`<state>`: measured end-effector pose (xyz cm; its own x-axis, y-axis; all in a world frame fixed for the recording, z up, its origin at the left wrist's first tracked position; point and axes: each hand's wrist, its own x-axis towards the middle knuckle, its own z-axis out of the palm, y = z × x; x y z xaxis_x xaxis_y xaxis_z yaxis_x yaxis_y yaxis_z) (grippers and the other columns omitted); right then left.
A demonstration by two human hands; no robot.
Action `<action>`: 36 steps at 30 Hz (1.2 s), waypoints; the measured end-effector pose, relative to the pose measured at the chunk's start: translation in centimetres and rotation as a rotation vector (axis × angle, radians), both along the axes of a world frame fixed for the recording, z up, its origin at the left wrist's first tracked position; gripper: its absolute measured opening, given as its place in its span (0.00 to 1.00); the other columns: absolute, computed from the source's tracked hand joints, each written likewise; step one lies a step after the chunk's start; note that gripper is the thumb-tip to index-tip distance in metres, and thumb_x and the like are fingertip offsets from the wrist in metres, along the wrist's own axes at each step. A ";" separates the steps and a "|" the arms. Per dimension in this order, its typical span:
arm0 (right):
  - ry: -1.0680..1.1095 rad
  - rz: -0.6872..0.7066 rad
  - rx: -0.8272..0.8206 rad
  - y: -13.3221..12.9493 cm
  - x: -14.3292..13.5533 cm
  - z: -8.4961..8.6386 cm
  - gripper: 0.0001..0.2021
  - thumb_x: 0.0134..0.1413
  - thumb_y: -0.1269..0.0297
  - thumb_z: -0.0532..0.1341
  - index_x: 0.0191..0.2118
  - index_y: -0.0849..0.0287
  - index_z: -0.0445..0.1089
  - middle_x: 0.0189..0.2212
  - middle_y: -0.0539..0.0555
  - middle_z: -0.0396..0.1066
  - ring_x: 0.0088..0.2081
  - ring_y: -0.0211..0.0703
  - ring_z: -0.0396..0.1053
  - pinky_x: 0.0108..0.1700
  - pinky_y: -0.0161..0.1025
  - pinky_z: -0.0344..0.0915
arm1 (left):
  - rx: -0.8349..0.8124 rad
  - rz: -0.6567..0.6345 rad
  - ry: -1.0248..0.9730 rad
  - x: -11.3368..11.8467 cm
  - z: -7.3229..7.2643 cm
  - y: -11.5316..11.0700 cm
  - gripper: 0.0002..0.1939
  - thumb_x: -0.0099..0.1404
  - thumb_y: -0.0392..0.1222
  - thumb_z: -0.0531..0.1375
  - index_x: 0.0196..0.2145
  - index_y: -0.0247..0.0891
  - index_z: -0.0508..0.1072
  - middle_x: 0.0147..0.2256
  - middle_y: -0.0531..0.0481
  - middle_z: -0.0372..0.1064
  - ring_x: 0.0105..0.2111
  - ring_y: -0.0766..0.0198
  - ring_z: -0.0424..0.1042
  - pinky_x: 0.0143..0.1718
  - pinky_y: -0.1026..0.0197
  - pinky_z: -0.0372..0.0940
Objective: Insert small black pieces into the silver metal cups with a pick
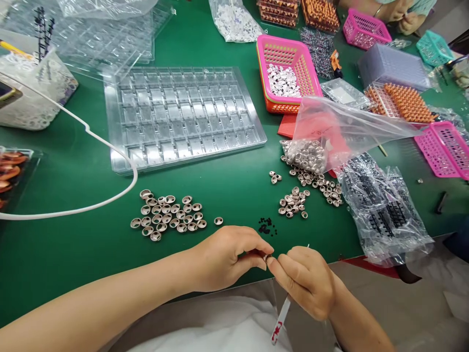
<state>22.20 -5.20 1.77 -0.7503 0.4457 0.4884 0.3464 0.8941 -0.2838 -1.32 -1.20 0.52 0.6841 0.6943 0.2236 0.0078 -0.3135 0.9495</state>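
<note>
My left hand [223, 256] pinches a small metal cup-shaped part [266, 257] between thumb and forefinger; the fingers hide most of it. Against that same part press the closed fingertips of my right hand [306, 281]. Tucked through the right hand is a slim white tool with red marks [281, 320], which looks like tweezers. Just beyond the hands lies a little pile of tiny black pieces [266, 227]. One silver oval cup [218, 221] sits alone, right of a group of similar silver cups [166, 214]. More small silver parts [294, 201] are heaped farther right.
A clear compartment tray [186, 112] lies across the green table. Pink baskets [289, 44] hold white pieces. Clear bags of silver parts [306, 155] and black parts [388, 210] are at right. A white cable [106, 201] curves in from the left. Another person's hands [406, 17] show top right.
</note>
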 end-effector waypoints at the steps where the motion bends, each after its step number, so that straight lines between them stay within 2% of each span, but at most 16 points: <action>1: -0.003 0.000 -0.004 0.0 0.0 0.0 0.17 0.59 0.77 0.50 0.46 0.77 0.73 0.35 0.63 0.71 0.27 0.41 0.58 0.22 0.41 0.52 | 0.011 0.005 -0.005 0.0 0.0 0.0 0.06 0.68 0.29 0.63 0.43 0.31 0.78 0.33 0.46 0.81 0.32 0.62 0.78 0.37 0.65 0.71; 5: -0.020 0.000 -0.019 0.0 -0.1 0.0 0.19 0.60 0.76 0.49 0.48 0.73 0.73 0.36 0.62 0.71 0.27 0.41 0.58 0.22 0.40 0.53 | 0.067 0.011 -0.010 0.1 0.1 -0.1 0.05 0.70 0.29 0.62 0.42 0.31 0.77 0.33 0.45 0.81 0.32 0.62 0.77 0.36 0.65 0.71; 9: 0.012 -0.002 0.003 0.0 -0.3 -0.1 0.17 0.61 0.76 0.49 0.46 0.75 0.73 0.36 0.63 0.70 0.26 0.40 0.59 0.23 0.41 0.51 | 0.120 0.030 -0.021 0.2 0.2 -0.4 0.05 0.71 0.30 0.60 0.42 0.32 0.76 0.32 0.45 0.80 0.31 0.63 0.76 0.36 0.64 0.70; 17: 0.055 -0.017 -0.005 -0.1 -0.6 -0.1 0.18 0.63 0.76 0.46 0.45 0.73 0.74 0.36 0.63 0.69 0.26 0.39 0.58 0.23 0.40 0.52 | 0.144 0.070 -0.043 0.4 0.4 -0.6 0.06 0.72 0.29 0.58 0.41 0.35 0.74 0.31 0.47 0.79 0.29 0.64 0.74 0.33 0.65 0.69; 22: 0.062 -0.022 -0.010 0.0 -0.7 -0.4 0.18 0.59 0.77 0.49 0.47 0.70 0.74 0.35 0.61 0.70 0.28 0.41 0.59 0.23 0.39 0.54 | 0.165 0.097 -0.051 0.5 0.5 -0.7 0.06 0.72 0.30 0.57 0.41 0.34 0.74 0.30 0.48 0.78 0.28 0.64 0.73 0.32 0.64 0.69; 28: 0.087 -0.019 0.028 0.5 -0.8 -0.9 0.17 0.61 0.75 0.49 0.47 0.71 0.73 0.35 0.61 0.69 0.27 0.40 0.60 0.23 0.39 0.55 | 0.151 0.133 -0.022 0.3 0.4 -0.7 0.06 0.73 0.31 0.57 0.40 0.35 0.74 0.29 0.48 0.78 0.27 0.64 0.74 0.32 0.64 0.69; 33: 0.070 0.001 -0.041 0.6 -0.8 -0.6 0.18 0.64 0.74 0.46 0.47 0.74 0.72 0.35 0.62 0.69 0.27 0.40 0.60 0.23 0.40 0.55 | 0.135 0.121 -0.039 0.4 0.2 -0.6 0.05 0.73 0.31 0.58 0.41 0.35 0.75 0.30 0.48 0.79 0.28 0.64 0.75 0.34 0.64 0.71; 36: 0.073 0.002 -0.039 0.6 -0.8 -0.7 0.17 0.62 0.76 0.48 0.47 0.76 0.71 0.34 0.61 0.69 0.26 0.40 0.58 0.23 0.40 0.53 | 0.125 0.121 -0.037 0.4 -0.1 -0.5 0.04 0.72 0.31 0.60 0.41 0.34 0.75 0.30 0.47 0.79 0.28 0.64 0.75 0.34 0.63 0.71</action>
